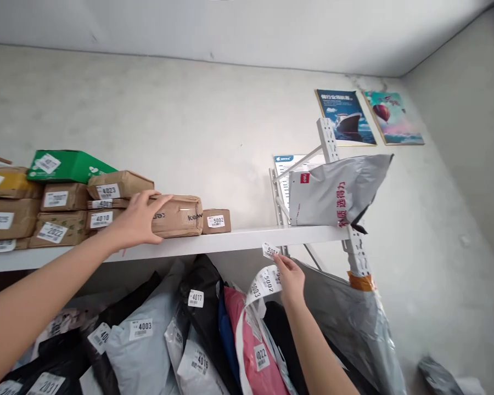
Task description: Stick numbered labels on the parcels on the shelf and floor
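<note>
On the upper shelf, my left hand grips the left end of a brown cardboard box with "kew" lettering, fingers over its top edge and thumb low on its front. A small brown box labelled 5002 stands just right of it. Below the shelf edge, my right hand pinches a white sticker that seems to read 5001. A curling strip of numbered labels, with 5002 and 5003 showing, hangs from the same hand.
Stacked labelled parcels fill the shelf's left part, with a green box on top. A grey mailer bag stands at the right end by the metal post. Labelled soft parcels crowd the level below the white shelf edge.
</note>
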Demonstrator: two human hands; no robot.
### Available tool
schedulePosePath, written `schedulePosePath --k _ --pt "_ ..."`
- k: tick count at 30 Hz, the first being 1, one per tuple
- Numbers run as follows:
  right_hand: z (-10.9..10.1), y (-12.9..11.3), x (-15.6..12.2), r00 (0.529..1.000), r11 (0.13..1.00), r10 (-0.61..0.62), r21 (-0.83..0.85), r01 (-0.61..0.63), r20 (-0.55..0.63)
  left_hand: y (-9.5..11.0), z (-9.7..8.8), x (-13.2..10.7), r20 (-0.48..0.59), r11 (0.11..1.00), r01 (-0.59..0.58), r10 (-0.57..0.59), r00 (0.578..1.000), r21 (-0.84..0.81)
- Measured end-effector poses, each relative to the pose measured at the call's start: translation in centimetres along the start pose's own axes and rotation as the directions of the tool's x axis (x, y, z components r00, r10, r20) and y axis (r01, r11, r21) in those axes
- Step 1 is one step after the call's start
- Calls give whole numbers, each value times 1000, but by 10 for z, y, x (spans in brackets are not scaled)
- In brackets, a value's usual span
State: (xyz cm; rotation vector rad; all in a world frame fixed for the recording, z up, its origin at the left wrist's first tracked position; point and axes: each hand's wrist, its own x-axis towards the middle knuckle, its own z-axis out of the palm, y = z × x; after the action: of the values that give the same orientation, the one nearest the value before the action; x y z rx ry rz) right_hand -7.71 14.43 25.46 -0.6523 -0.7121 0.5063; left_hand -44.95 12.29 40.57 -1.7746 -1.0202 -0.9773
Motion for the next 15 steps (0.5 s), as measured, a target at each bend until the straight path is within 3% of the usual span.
schedulePosePath --k 5,7,9,12,14,15 --pt "-4 -9 -14 996 992 -87 -97 84 -24 -15 18 -13 12 999 15 -15 1000 36" --pt "0 -10 -33 988 975 -151 -164 147 -10 -3 21 -27 -42 999 13 -12 999 46" --pt "9 -12 -58 967 941 -252 -228 250 20 23 20 -44 -97 996 -91 90 991 -7" --pt "38 -21 -96 876 854 -431 -215 473 216 70 14 -69 -142 943 -305 286 948 -134" --pt "69 -35 -111 788 833 -443 -128 538 427 89 6 -79 -337 922 -330 251 908 -204" --pt "89 -43 -114 738 839 -420 -85 538 529 93 2 -80 -475 918 -332 196 858 -220"
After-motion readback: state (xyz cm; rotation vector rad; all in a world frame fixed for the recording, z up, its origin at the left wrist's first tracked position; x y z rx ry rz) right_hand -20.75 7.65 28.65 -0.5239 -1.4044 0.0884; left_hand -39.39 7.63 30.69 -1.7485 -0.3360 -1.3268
